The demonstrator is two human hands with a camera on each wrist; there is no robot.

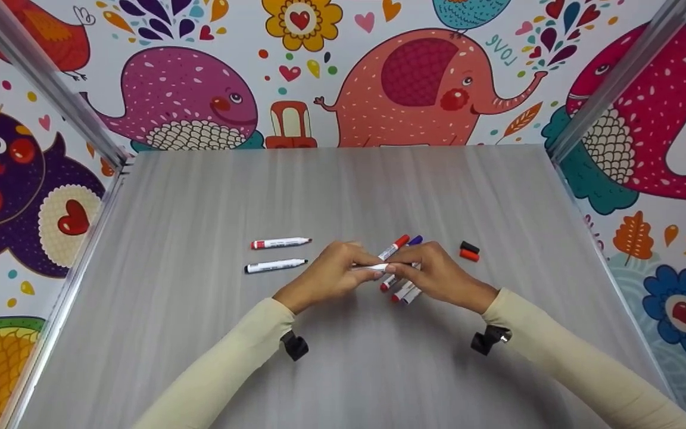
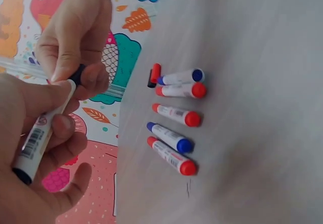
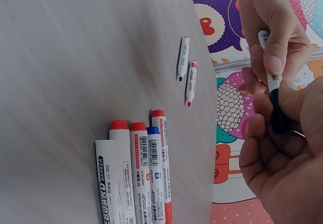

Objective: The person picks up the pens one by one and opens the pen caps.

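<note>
Both hands are at one white whiteboard marker [image 2: 38, 146], held above the table. The left hand [image 1: 332, 269] grips its white barrel, thumb along the side. At the other end, the right hand [image 1: 438, 271] pinches the dark cap [image 3: 277, 113] between thumb and fingers. In the left wrist view the cap meets the barrel. Below the hands lie several capped markers in a loose row, among them a red one [image 2: 172, 156], a blue one [image 2: 170, 137] and a broader white one [image 3: 112, 183]; the hands partly cover them in the head view.
Left of the hands, two uncapped markers, red [image 1: 280, 243] and black [image 1: 276, 266], lie with tips pointing right. A black cap [image 1: 470, 246] and a red cap [image 1: 469, 255] lie side by side on the right. Patterned walls with metal posts border the grey table [image 1: 200, 196].
</note>
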